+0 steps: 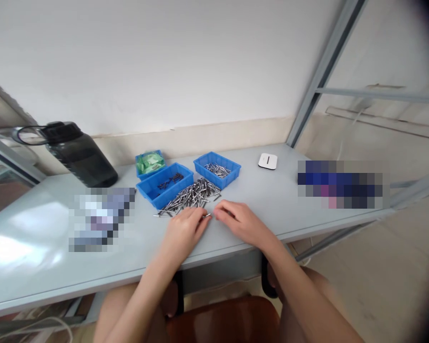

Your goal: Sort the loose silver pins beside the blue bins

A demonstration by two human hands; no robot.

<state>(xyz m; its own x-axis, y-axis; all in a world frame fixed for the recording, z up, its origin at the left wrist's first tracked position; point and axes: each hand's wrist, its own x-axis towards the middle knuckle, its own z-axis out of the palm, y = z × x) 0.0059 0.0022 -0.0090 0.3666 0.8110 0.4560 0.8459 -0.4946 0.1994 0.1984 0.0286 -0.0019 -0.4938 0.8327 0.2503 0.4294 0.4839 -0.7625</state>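
A loose pile of thin metal pins, which look like pop rivets [196, 193], lies on the grey table in front of two blue bins. My left hand [186, 228] rests at the pile's near edge, closed on a rivet [207, 215] whose silver end sticks out past the fingertips. Just to its right, my right hand [241, 221] has thumb and fingers pinched together; anything between them is hidden. The left blue bin [152, 193] holds a few dark pieces. Silver pins lie in the right blue bin [232, 178].
Behind the left bin stands a smaller blue bin [138, 170] with green plastic wrap in it. A dark water bottle [84, 159] is at the back left. A white square device [268, 161] sits at the back right. Two blurred-out items lie at either side of the table.
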